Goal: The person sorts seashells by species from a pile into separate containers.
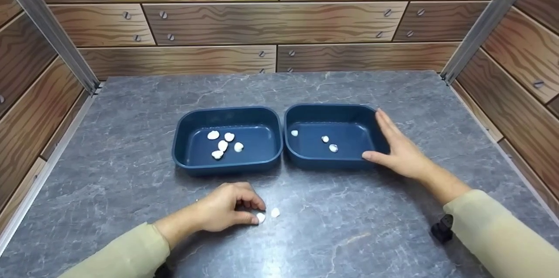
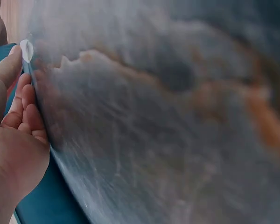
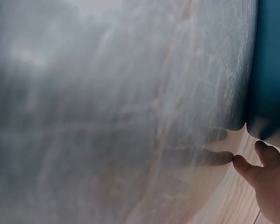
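My left hand (image 1: 229, 208) is low over the table in front of the left blue bin (image 1: 231, 166). Its thumb tip touches a small white shell (image 1: 260, 217) on the table, and its other fingers bend loosely above, a gap apart from the thumb. In the left wrist view, the same shell (image 2: 27, 50) sits at the thumb tip. Just to the right lies a second white shell (image 1: 275, 212). My right hand (image 1: 401, 151) rests against the right end of the right blue bin (image 1: 332, 162), fingers extended along that end and thumb at the front rim.
Several white shells (image 1: 223, 145) lie in the left bin. Three smaller shells, one of them a greyish shell (image 1: 333, 148), are spread in the right bin. Both bins stand side by side on the grey marbled table (image 1: 349, 234). Wood-patterned walls (image 1: 275, 22) enclose the back and sides.
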A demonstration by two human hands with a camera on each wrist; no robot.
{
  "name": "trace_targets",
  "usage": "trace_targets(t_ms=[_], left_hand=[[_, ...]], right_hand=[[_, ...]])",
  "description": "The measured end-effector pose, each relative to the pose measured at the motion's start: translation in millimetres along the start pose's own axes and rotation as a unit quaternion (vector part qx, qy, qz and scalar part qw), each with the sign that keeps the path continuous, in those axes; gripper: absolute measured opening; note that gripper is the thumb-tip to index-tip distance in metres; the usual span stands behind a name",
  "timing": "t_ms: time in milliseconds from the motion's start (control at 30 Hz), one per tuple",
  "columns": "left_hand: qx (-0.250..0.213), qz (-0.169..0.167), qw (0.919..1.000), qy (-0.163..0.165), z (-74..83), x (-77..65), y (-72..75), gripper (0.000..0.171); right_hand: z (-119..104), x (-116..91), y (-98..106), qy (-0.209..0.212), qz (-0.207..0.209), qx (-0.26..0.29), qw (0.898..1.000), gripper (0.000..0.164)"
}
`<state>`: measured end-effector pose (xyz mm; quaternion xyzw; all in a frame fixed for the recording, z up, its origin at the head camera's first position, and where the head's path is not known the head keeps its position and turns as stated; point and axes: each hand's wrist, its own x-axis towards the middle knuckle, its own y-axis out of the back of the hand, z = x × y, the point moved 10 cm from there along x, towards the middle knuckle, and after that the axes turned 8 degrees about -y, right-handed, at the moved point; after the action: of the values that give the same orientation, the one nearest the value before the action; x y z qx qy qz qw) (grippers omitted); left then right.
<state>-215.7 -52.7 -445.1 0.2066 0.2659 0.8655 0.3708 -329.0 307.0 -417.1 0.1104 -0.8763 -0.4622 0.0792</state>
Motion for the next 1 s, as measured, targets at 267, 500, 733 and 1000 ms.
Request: trace_targets(t_ms=[267,500,733,1000], left_hand=[[0.007,-0.005,0.9999,0.008,-1.5,-0.7,-1.9,0.020],[0.016,-0.009,0.9998,-0.006,1.2,0.0,-3.5,0.020],[0.024,-0.012,0.9996,-0.010,2.2,0.6,-4.4,0.018],[0.024,-0.006,0.9995,-0.021,5.4,0.8,-4.0,0.012]], right_hand=[[0.1,0.4,-0.7,-0.007,-0.004,0.002,1.000,0.112],[0.2,-0.1,-0.4,-0.005,-0.003,0.006,1.000,0.113],[1.5,1.6,-1.1,-0.005,-0.003,0.003,1.000,0.113],[0.3,0.0,0.2,0.003,0.006,0.008,1.000,0.111]])
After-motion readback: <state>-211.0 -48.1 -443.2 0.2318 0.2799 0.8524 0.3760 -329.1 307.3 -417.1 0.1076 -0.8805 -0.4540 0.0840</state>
